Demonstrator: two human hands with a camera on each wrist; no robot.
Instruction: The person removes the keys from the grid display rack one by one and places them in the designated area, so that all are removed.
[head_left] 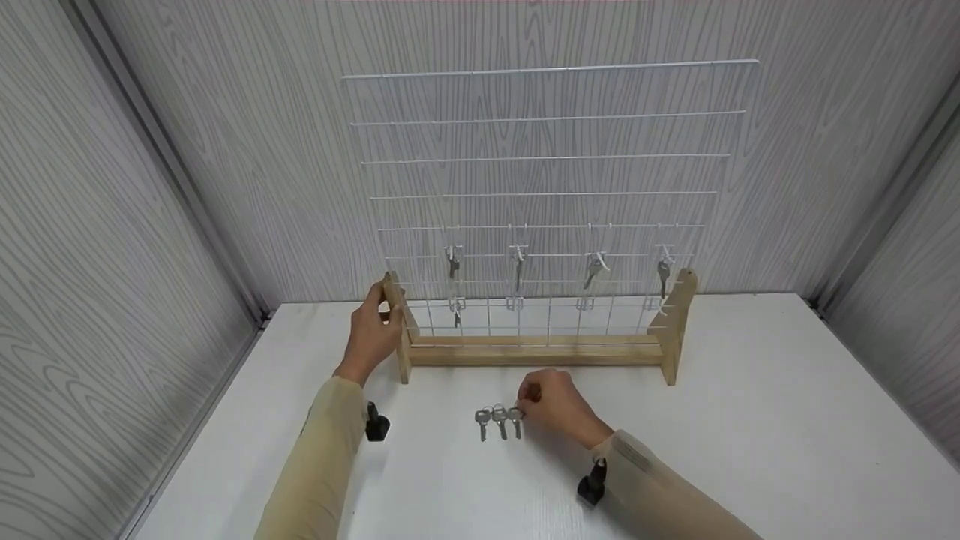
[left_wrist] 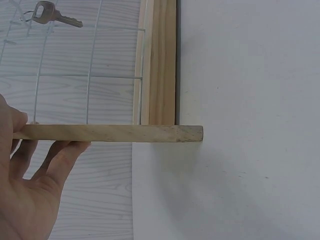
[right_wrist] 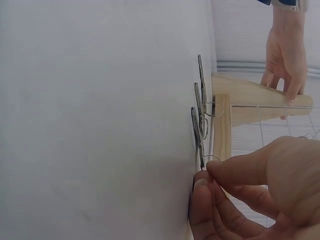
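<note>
My left hand (head_left: 373, 334) grips the upper part of the left wooden side post (left_wrist: 110, 133) of a wire grid rack, thumb on one face and fingers on the other. Low over the white table, my right hand (head_left: 555, 405) pinches the rightmost key (head_left: 515, 415) at its ring end between thumb and index finger; the fingertips partly hide it in the right wrist view. Beside it lie a middle key (head_left: 500, 417) and a left key (head_left: 482, 418), each with a thin wire ring (right_wrist: 214, 109).
The white wire grid (head_left: 547, 156) rises from a wooden base bar (head_left: 536, 354), with a right side post (head_left: 677, 330). Several keys hang on its upper hooks, among them one key (head_left: 592, 270); another key (head_left: 457, 319) hangs lower left. Wood-grain panels (head_left: 150, 225) enclose the white table (head_left: 750, 420).
</note>
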